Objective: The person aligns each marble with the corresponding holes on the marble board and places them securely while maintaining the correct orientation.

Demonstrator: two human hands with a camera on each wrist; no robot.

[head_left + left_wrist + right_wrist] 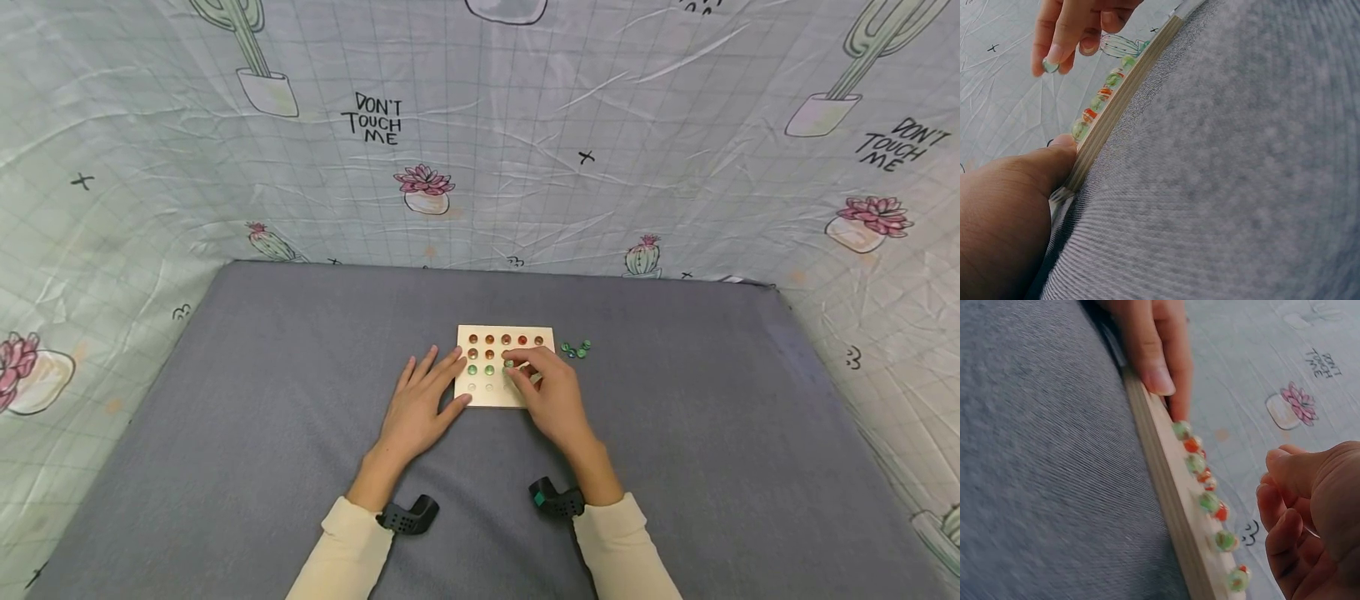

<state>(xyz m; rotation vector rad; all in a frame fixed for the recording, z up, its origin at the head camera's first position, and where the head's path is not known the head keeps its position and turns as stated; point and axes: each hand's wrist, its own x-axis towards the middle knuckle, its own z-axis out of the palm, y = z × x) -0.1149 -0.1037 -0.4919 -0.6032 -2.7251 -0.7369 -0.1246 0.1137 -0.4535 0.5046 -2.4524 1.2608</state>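
A green marble [1050, 65], pinched between the thumb and fingertips of a person's right hand [557, 396], hangs just above a wooden board [498, 400] lying flat on gray cloth [300, 417]. The left hand [417, 415], fingers straight and slightly spread, rests at the board's left edge, apparently to keep it from sliding. Reddish marbles [490, 339] fill the far hollows, with seated green marbles [489, 369] nearer, seemingly sorted by color. Loose green marbles [581, 353] lie just beside the board's right edge, presumably for easy reach.
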